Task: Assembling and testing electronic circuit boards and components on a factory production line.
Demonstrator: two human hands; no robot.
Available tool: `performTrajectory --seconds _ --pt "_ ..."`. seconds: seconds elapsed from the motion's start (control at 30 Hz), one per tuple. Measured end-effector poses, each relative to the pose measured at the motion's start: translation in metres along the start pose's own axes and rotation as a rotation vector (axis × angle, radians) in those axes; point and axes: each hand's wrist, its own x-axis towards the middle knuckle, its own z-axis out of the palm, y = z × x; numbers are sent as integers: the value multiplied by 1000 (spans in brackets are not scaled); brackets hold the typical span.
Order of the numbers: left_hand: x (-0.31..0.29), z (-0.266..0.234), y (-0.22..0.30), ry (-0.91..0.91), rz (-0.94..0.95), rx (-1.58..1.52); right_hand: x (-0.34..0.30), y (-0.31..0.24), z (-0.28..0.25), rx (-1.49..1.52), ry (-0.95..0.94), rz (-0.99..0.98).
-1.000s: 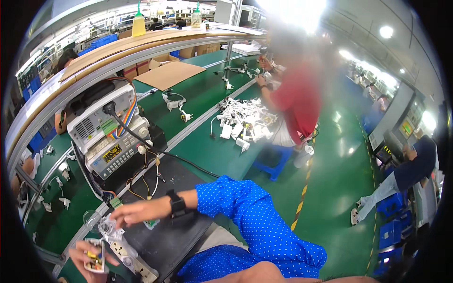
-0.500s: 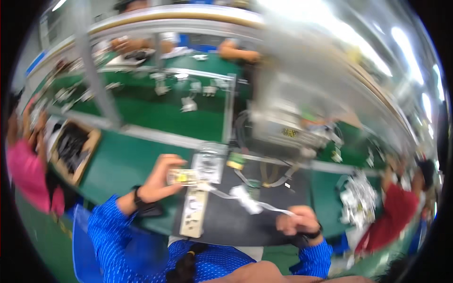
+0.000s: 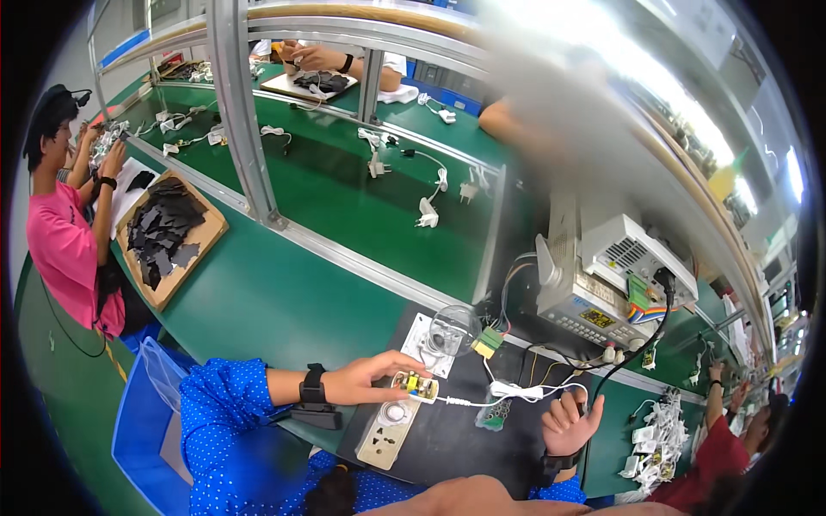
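Note:
My left hand (image 3: 376, 379) pinches an uncased power adapter (image 3: 416, 386), its circuit board and yellow part showing in a pale shell. From the adapter a white cable (image 3: 458, 401) runs right, bundled in a white tie (image 3: 514, 391). At the other end my right hand (image 3: 571, 423) is palm up with curled fingers, the cable passing over them; its plug end cannot be made out. Just below the adapter sits a cream power strip (image 3: 384, 437) with a round white piece on it. A green-and-yellow connector block (image 3: 488, 342) with wires stands beyond.
A grey bench instrument (image 3: 594, 301) stands behind my right hand, a black cord (image 3: 632, 353) hanging from it. White cabled adapters (image 3: 658, 443) are heaped at right. A box of black pieces (image 3: 168, 232) and a co-worker in pink (image 3: 69, 241) are at left. Metal posts (image 3: 237, 112) frame the green conveyor (image 3: 344, 206).
The view has swung, shifting the bench in the picture. My left hand still holds the adapter, now nearer my right hand. My right hand has turned palm up.

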Motion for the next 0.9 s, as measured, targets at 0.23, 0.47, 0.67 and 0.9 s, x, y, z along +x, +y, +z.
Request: performTrajectory --seconds 0.23,0.47,0.67,0.9 --pt "-2 -1 -1 32 -20 -44 3 -1 -17 160 145 1" --pt "2 0 -9 123 -11 -118 7 9 -26 142 194 19" --pt "5 -4 3 56 -123 173 6 5 -24 131 249 -35" --pt "6 -10 11 -32 -58 374 3 31 -11 -616 143 -208"
